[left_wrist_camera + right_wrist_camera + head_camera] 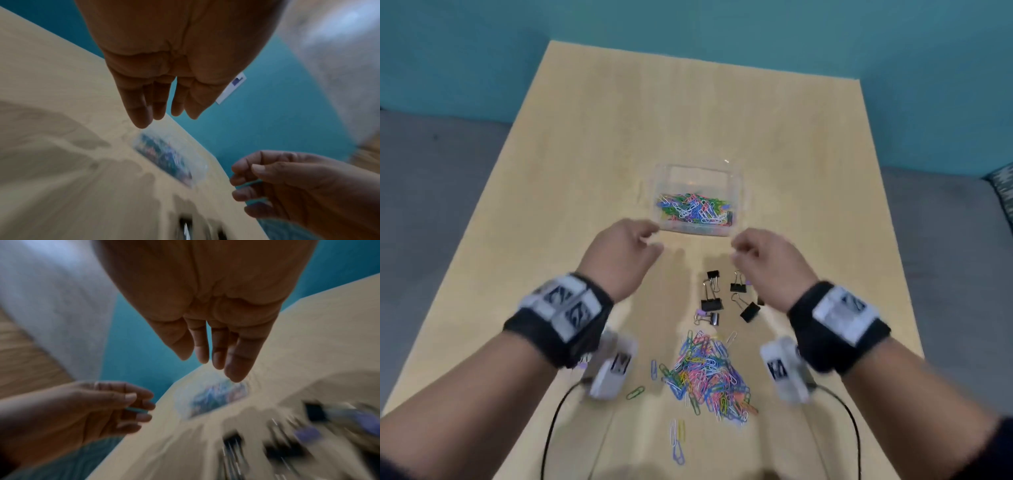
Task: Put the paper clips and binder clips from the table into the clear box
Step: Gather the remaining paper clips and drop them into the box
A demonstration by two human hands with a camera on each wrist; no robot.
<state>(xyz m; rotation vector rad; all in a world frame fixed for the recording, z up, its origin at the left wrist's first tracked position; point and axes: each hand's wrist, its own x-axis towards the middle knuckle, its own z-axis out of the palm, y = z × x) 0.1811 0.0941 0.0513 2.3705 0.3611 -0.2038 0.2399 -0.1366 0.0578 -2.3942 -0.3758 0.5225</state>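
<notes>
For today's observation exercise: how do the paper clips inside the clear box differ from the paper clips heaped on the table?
The paper clips in the clear box lie behind see-through walls, beyond both hands; the paper clips on the table lie loose, nearer the person. The boxed layer looks smaller and flatter; the table heap is bigger, with strays around it. Black binder clips lie between them. Both are mixed colours.

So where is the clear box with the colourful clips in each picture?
Head: the clear box sits mid-table, just beyond both hands.
Left wrist: blurred, centre, below the left hand fingertips.
Right wrist: blurred, right of centre, under the right hand fingertips.
Shared landmark: the teal wall behind the table's far edge.
</notes>
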